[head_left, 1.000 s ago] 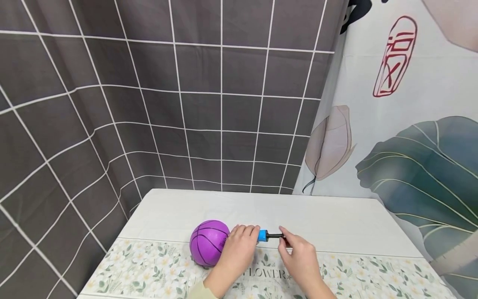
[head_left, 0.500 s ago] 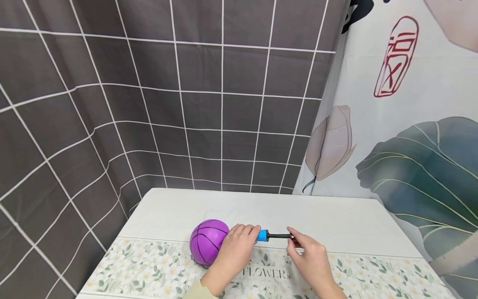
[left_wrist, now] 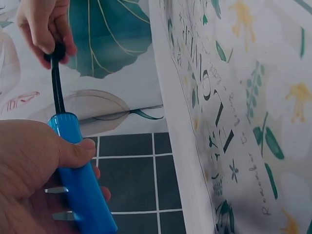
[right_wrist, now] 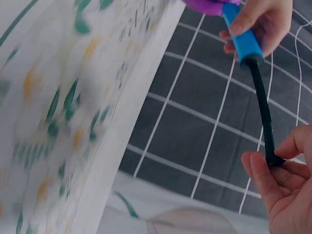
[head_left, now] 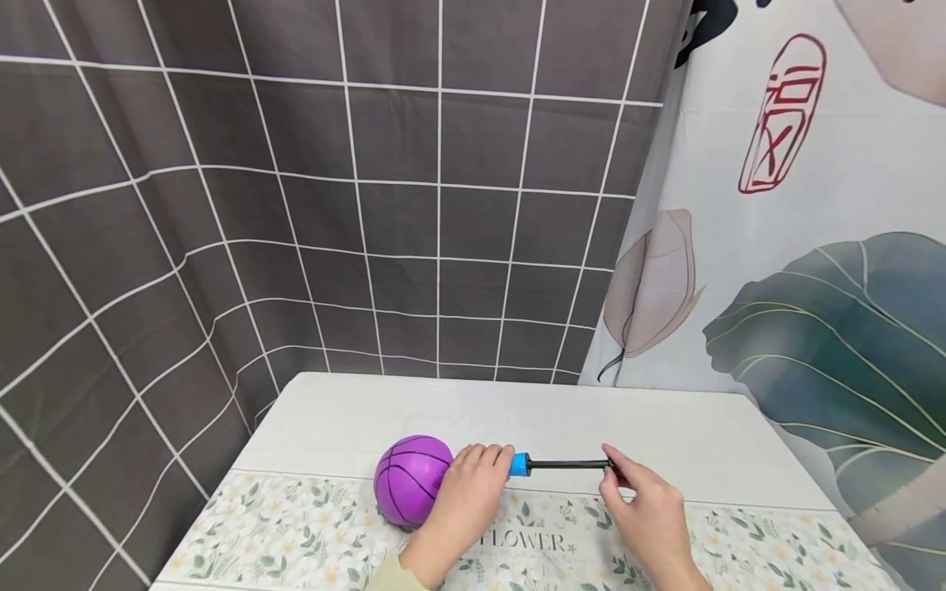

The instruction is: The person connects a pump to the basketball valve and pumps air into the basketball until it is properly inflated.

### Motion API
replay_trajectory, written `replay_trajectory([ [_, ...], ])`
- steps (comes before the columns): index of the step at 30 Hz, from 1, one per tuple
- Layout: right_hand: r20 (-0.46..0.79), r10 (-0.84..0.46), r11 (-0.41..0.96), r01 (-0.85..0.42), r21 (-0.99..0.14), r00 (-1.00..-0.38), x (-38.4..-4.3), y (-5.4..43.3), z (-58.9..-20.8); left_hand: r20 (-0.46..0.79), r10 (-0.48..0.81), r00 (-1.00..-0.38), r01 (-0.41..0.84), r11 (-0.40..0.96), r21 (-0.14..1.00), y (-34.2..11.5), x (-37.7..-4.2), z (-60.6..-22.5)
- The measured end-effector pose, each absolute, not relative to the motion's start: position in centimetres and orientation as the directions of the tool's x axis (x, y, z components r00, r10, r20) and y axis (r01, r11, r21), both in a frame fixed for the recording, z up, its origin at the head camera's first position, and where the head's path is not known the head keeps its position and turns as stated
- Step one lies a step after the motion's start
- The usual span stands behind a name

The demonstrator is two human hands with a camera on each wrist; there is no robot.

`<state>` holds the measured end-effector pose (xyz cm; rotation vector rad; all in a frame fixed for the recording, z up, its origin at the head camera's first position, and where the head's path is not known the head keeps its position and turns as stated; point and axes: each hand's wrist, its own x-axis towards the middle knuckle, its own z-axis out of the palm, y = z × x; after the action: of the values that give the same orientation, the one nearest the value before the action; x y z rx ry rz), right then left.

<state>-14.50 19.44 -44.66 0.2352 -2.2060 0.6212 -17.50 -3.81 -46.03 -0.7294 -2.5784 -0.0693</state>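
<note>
A blue hand pump (left_wrist: 80, 178) lies level across both hands, its black rod (head_left: 567, 465) drawn well out of the barrel. My left hand (head_left: 470, 491) grips the blue barrel, thumb on one side and fingers round the other. With thumb and fingers, my right hand (head_left: 645, 505) pinches the black knob (right_wrist: 274, 161) at the rod's outer end. Just left of the left hand sits a purple ball (head_left: 411, 483) with black basketball lines. The left hand hides the ball's right edge and the pump's near end, so whether the two are joined cannot be seen.
A white cloth with a floral band and lettering covers the table (head_left: 369, 410). Behind it hangs a dark grey curtain (head_left: 473, 222) with white grid lines. A pale leaf-printed curtain (head_left: 709, 345) hangs at the right.
My right hand has moved right, drawing the black rod further out of the blue barrel. The left hand and the ball have stayed nearly in place.
</note>
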Motion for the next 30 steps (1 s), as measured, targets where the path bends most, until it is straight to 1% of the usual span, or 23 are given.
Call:
replay_trajectory([
  [2,0.774,0.017,0.859,-0.387,-0.335,-0.633,-14.7,18.5,-44.8,0.432,0.478,-0.764,0.498,0.864,-0.075,-3.7,-17.4,-46.0],
  [4,0.774,-0.005,0.857,-0.401,-0.322,-0.633,-14.8,17.5,-45.1,0.426,0.475,-0.77,0.493,0.867,-0.074,-3.6,-17.3,-45.9],
  [6,0.75,-0.018,0.857,-0.397,-0.329,-0.662,-14.8,16.3,-45.3,0.428,0.474,-0.77,0.491,0.868,-0.079,-3.4,-17.3,-45.9],
  [11,0.632,-0.05,0.851,-0.365,-0.379,-0.773,-15.0,14.2,-45.7,0.446,0.492,-0.748,0.498,0.86,-0.113,-3.3,-17.2,-46.1],
  [14,0.598,-0.067,0.835,-0.373,-0.405,-0.799,-15.1,13.7,-45.8,0.44,0.504,-0.743,0.507,0.853,-0.12,-3.4,-17.2,-46.2],
  [18,0.613,-0.073,0.807,-0.408,-0.428,-0.787,-15.2,14.4,-45.8,0.436,0.526,-0.73,0.531,0.838,-0.123,-3.8,-17.3,-46.1],
  [22,0.672,-0.091,0.807,-0.45,-0.383,-0.735,-15.3,15.8,-45.6,0.446,0.538,-0.715,0.548,0.828,-0.12,-4.2,-17.5,-46.2],
  [25,0.704,-0.075,0.824,-0.441,-0.355,-0.707,-15.1,17.1,-45.2,0.449,0.532,-0.718,0.547,0.83,-0.108,-4.3,-17.5,-46.3],
  [30,0.68,-0.003,0.849,-0.361,-0.386,-0.733,-14.4,19.3,-44.4,0.46,0.519,-0.721,0.535,0.838,-0.107,-4.5,-17.5,-46.3],
])
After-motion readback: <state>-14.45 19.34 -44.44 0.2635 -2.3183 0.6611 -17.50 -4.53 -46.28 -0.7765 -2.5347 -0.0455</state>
